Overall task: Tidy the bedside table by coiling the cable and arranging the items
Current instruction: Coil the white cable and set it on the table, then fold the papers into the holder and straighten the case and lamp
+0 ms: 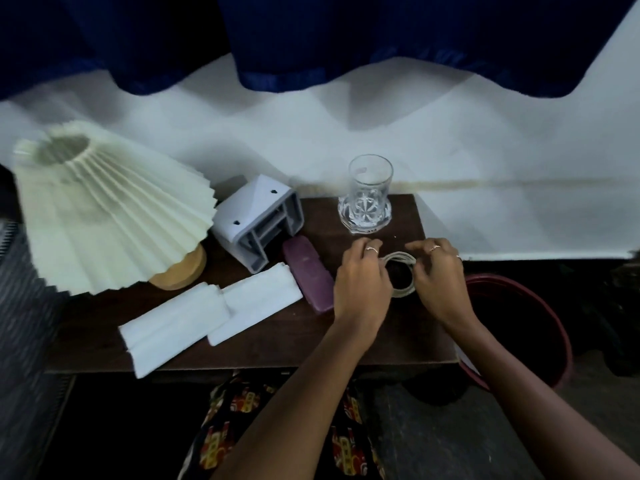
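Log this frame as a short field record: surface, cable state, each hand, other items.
surface: dark wooden table
cable: white cable, coiled in loops, held between both hands
left hand: grip on the coil's left side
right hand: grip on the coil's right side
other items: pleated lamp, glass, purple case, two folded white cloths

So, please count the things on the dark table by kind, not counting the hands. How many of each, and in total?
Lamp with pleated shade: 1
Grey plastic holder: 1
Clear glass: 1
Purple case: 1
Folded white cloths: 2
Coiled white cable, held by both hands: 1
Total: 7
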Available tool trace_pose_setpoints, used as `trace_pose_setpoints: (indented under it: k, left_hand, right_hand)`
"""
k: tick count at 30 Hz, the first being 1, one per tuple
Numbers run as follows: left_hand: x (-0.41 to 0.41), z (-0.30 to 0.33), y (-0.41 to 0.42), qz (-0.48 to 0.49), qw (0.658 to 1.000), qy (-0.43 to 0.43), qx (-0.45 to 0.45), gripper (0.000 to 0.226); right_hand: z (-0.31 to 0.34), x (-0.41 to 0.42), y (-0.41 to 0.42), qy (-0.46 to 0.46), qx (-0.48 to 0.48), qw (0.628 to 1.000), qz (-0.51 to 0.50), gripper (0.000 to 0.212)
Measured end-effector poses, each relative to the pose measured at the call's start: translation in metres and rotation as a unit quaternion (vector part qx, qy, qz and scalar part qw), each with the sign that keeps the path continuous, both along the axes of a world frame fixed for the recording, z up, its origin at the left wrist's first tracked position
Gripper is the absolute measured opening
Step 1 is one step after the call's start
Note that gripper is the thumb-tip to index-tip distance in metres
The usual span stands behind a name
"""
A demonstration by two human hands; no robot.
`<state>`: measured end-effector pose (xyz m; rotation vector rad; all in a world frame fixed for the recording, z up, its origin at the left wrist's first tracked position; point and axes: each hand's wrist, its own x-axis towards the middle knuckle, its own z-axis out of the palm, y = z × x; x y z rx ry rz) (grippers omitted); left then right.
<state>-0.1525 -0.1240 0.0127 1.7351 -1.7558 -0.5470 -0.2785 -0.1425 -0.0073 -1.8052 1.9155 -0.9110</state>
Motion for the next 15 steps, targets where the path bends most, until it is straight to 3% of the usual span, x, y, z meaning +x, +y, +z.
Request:
trace_pose_setpoints:
  k: [7, 11, 15]
  left_hand:
    - [0.059, 0.024, 0.038, 0.046, 0.993, -0.001, -0.108, 0.033]
    - [0.100, 0.020, 0.055, 0.133, 0.987, 0.039, -0.078, 0.033]
    - [0.128, 0.020, 0.056, 0.232, 0.960, 0.159, 0.006, 0.039]
  right_hand:
    - [0.026, 0.038, 0.021, 0.016, -0.048, 0.996, 0.080, 0.030]
    - [0.037, 0.072, 0.019, -0.005, -0.046, 0.992, 0.115, 0.028]
    - [0.040, 0.110, -0.002, -0.051, 0.029, 0.989, 0.137, 0.033]
